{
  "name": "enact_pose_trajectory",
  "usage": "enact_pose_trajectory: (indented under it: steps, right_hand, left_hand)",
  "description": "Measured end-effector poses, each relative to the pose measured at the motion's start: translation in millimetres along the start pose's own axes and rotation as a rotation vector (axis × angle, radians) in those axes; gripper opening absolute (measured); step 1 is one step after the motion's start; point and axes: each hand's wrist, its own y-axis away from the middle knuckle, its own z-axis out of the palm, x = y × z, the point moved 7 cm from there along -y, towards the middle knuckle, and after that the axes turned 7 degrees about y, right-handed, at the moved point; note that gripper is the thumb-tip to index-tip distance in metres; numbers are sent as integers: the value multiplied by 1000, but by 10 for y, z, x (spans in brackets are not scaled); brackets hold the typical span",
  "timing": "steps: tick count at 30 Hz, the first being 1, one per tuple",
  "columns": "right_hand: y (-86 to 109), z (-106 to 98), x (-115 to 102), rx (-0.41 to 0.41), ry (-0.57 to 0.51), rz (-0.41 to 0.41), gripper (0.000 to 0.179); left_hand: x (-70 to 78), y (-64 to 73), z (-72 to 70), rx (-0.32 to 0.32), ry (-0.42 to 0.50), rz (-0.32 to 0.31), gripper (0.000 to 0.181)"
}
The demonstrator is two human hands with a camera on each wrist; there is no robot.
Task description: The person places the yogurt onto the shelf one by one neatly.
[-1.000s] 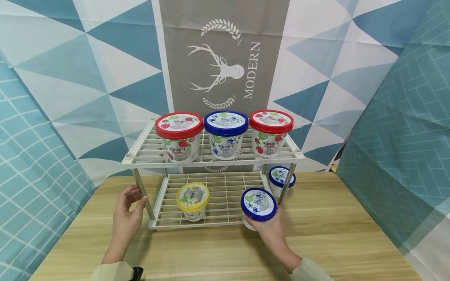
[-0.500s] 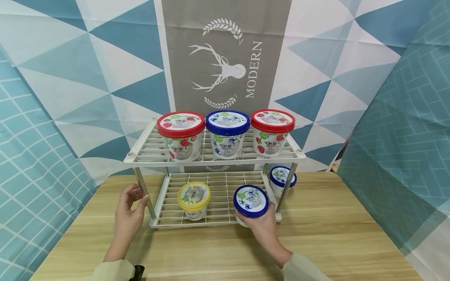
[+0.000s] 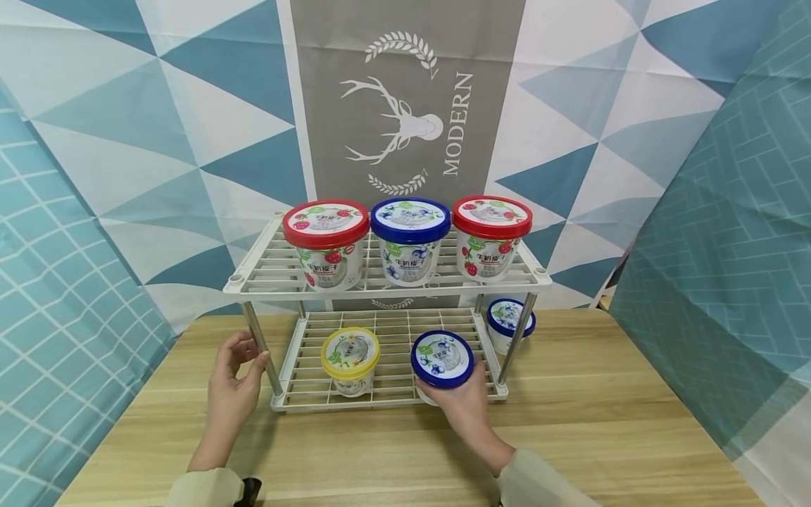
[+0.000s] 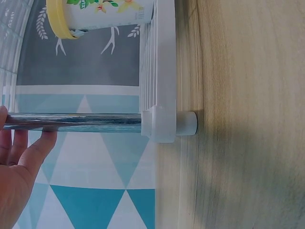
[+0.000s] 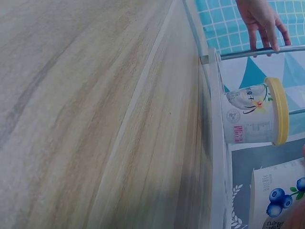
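A white tub with a blue lid [image 3: 442, 355] and a blueberry print is in my right hand [image 3: 465, 405], at the front right of the rack's lower shelf. My thumb lies along the tub's near left side, below the lid. In the right wrist view the printed side of this blueberry tub [image 5: 279, 191] shows, partly cut off. My left hand [image 3: 234, 384] holds the rack's front left metal post [image 4: 95, 122] between thumb and fingers. A yellow-lidded tub [image 3: 350, 359] stands upright on the lower shelf, left of the blueberry tub.
The two-tier white rack [image 3: 386, 290] stands on a wooden table [image 3: 355, 458]. Its upper shelf bears a left red-lidded tub [image 3: 326, 246], a blue-lidded tub [image 3: 410, 243] and a right red-lidded tub [image 3: 491, 239]. Another blue-lidded tub [image 3: 507, 324] stands behind the front right post. Patterned cloth hangs behind.
My right hand has carried the blueberry tub leftward and slightly inward, from beside the front right post onto the lower shelf's area. My left hand stays at the post.
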Motion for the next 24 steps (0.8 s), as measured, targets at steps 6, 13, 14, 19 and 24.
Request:
enact_pose_trajectory:
  steps: [6,13,14,19,24]
  right_hand:
    - [-8,43,2,4,24,7,101]
    - [-19,89,-33,4,6,-7,98]
    - [-19,94,-36,4,4,-9,98]
    - [-21,118,-40,2,-13,-7,96]
    - [-40,161,-27,-12,-34,-15,98]
  left_hand:
    - [12,3,2,-3,-1,-7,40]
    - [-24,3,-6,3,17,-15,41]
    - [-31,2,-7,3,18,-15,42]
    - [-29,2,-8,6,8,-11,41]
    - [9,11,5,-2,-7,3,41]
